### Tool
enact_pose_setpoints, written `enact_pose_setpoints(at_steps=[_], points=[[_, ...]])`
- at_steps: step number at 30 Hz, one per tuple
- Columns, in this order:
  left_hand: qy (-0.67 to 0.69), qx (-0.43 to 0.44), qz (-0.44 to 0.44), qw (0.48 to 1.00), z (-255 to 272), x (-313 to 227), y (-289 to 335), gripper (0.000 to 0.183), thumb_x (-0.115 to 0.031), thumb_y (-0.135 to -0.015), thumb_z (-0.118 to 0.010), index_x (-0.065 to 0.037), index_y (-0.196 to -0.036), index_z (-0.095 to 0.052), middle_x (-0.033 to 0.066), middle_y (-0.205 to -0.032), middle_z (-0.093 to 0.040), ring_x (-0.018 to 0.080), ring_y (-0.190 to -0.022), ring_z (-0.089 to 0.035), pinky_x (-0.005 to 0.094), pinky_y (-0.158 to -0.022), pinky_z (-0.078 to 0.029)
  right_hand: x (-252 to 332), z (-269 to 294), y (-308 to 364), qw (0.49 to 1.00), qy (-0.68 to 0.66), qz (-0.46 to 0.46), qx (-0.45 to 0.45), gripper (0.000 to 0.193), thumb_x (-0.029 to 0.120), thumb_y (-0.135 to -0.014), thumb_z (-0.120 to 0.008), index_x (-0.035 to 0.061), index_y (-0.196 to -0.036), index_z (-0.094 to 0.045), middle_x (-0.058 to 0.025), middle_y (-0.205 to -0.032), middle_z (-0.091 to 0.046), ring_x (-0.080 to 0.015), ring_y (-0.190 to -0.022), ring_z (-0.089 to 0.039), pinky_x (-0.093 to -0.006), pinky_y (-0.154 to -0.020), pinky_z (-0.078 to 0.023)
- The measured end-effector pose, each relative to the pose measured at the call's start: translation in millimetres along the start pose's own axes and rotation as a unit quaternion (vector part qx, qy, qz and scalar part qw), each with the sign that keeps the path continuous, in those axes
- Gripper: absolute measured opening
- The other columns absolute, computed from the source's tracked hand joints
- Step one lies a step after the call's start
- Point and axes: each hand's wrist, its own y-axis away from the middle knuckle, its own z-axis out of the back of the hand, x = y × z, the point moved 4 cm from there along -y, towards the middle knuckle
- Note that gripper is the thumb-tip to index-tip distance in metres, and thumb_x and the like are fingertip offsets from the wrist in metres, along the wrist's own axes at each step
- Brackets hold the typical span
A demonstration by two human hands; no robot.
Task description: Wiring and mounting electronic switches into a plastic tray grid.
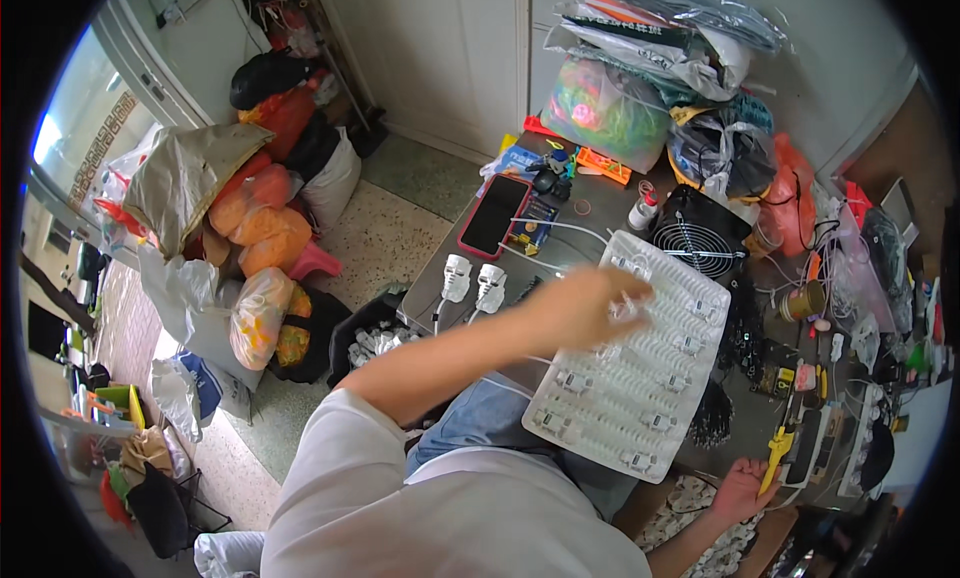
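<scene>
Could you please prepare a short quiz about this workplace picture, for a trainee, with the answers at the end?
1. What does the right hand hold?
A) a bottle
B) a yellow tool
C) a plug

2. True or false: the red-edged phone lies screen up on the table.

3. Fill in: the left hand, blurred, is over the white ____.

Key: 1. B; 2. true; 3. tray.

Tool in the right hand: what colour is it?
The tool in the right hand is yellow where it shows; the head view shows it best.
</scene>
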Motion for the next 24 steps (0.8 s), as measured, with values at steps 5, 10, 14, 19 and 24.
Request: enact_pose_setpoints(at_steps=[5, 10, 14, 19, 24], points=[[-0.458, -0.128, 0.165, 0.864, 58, 140, -48, 0.071, -0.045, -0.072, -0.084, -0.014, -0.129, -0.056, 0.0158, -0.108, -0.067, 0.0344, -0.104, -0.067, 0.0496, -0.087, -0.05, -10, -10, -6, 1.0, 0.011, -0.015, -0.011, 0.038, 0.037, -0.109, -0.048, 0.0088, -0.131, -0.063, -0.008, -0.102, -0.061, -0.0199, -0.092, -0.051, -0.0378, -0.088, -0.042], [-0.509, -0.059, 0.224, 0.829, 39, 169, -67, 0.07, -0.035, -0.07, -0.084, -0.017, -0.13, -0.054, 0.0149, -0.111, -0.065, 0.0336, -0.105, -0.067, 0.0457, -0.086, -0.048, -9, -4, -2, 1.0, 0.018, -0.016, -0.017, 0.04, 0.037, -0.109, -0.048, 0.0075, -0.132, -0.063, -0.0077, -0.103, -0.061, -0.0195, -0.092, -0.05, -0.0374, -0.087, -0.041], [-0.462, -0.075, 0.185, 0.864, 34, 177, -77, 0.067, -0.016, -0.073, -0.078, -0.019, -0.135, -0.053, 0.0146, -0.116, -0.061, 0.0353, -0.107, -0.065, 0.0489, -0.09, -0.048, -7, -4, -3, 0.999, 0.023, -0.009, -0.037, 0.041, 0.04, -0.11, -0.046, 0.0096, -0.13, -0.064, -0.0071, -0.101, -0.063, -0.0196, -0.09, -0.051, -0.0387, -0.087, -0.041], [-0.348, -0.064, 0.006, 0.935, 25, 181, -97, 0.069, 0.004, -0.076, -0.067, -0.017, -0.14, -0.052, 0.0123, -0.122, -0.058, 0.036, -0.119, -0.057, 0.0517, -0.098, -0.046, -9, -10, -5, 0.998, 0.034, 0.002, -0.046, 0.04, 0.042, -0.109, -0.047, 0.0112, -0.128, -0.065, -0.0069, -0.099, -0.062, -0.0198, -0.09, -0.051, -0.0387, -0.087, -0.041], [-0.398, -0.171, -0.096, 0.896, 35, 164, -93, 0.052, -0.003, -0.081, -0.066, -0.013, -0.132, -0.059, 0.0135, -0.12, -0.062, 0.0342, -0.116, -0.06, 0.0469, -0.095, -0.048, -13, -23, -10, 1.0, 0.011, 0.004, -0.01, 0.037, 0.045, -0.107, -0.051, 0.0145, -0.119, -0.069, -0.0057, -0.095, -0.061, -0.0195, -0.089, -0.051, -0.0374, -0.085, -0.041]])
